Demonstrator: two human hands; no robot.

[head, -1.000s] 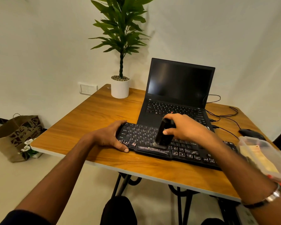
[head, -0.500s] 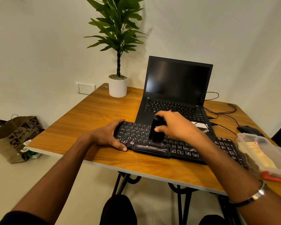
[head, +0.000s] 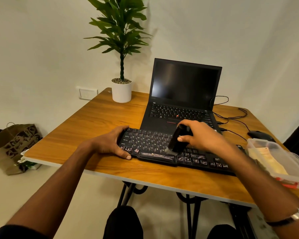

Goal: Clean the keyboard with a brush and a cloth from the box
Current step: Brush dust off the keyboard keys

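Two hands work on a black keyboard (head: pixel 150 144) lying across the near part of a wooden desk (head: pixel 97 125), directly in front of an open laptop (head: pixel 183 94). The keyboard is flat and full-width, with pale legends on dark keys and a brand name printed on its front edge; a greyish smear or bristle blur shows near the space bar. The left hand (head: pixel 109 143) takes the keyboard's left end, fingers over the far edge and thumb along the near edge. The right hand (head: pixel 199 135) has its grip closed round a black brush (head: pixel 177 140), tilted, its lower end touching the keys near the middle of the keyboard. The right forearm hides the keyboard's right portion. A clear plastic box (head: pixel 283 163) stands at the desk's right edge, partly cut off by the frame; it holds a pale, cloth-like sheet that is hard to identify. Behind it lies a dark mouse (head: pixel 259 135). A potted plant (head: pixel 121 90) stands at the far corner.
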